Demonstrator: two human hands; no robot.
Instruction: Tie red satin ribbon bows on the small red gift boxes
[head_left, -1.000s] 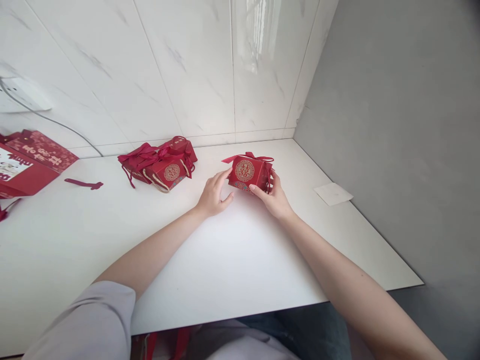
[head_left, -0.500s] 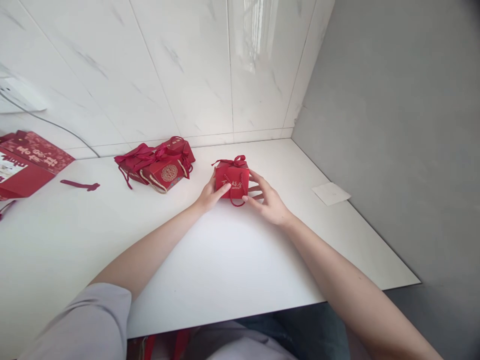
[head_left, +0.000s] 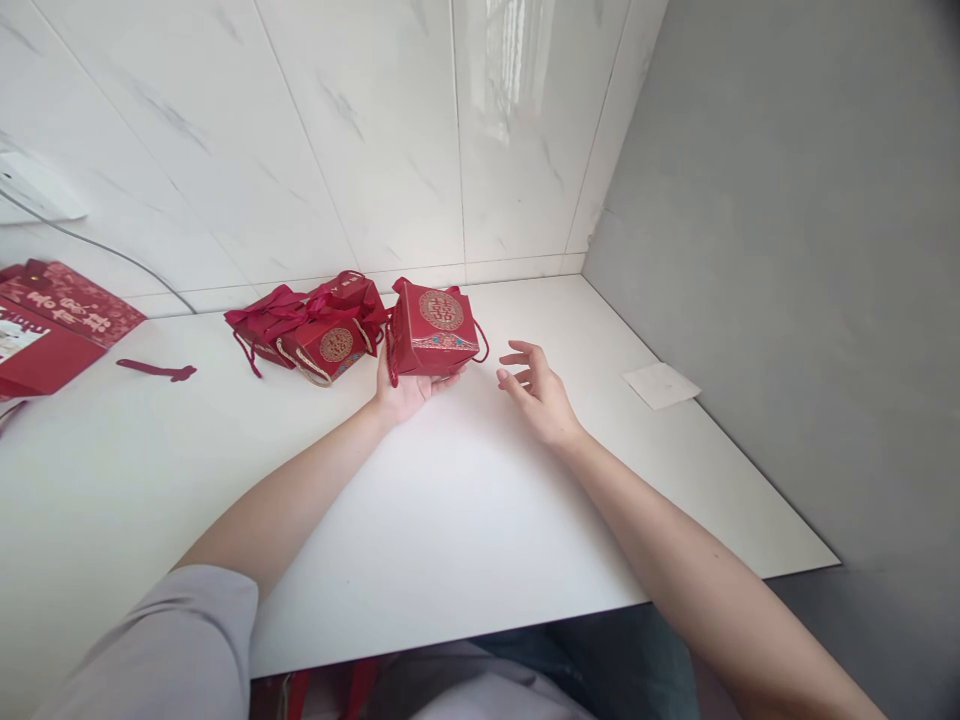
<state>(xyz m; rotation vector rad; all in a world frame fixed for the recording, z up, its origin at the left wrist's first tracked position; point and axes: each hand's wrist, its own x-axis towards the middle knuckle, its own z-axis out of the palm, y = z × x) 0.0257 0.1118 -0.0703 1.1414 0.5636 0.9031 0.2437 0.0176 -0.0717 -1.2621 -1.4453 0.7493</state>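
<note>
While the left hand (head_left: 403,398) is holding a small red box (head_left: 435,332) from below, the right hand (head_left: 538,393) is hanging open near it, its fingers a little bent. The box is sitting on the left hand, over the white table (head_left: 450,540), and its round gold sign (head_left: 441,310) is showing. A heap of red boxes (head_left: 335,346) is lying just left of it, near the wall (head_left: 375,150). A white card (head_left: 662,386) is lying well off to the right.
</note>
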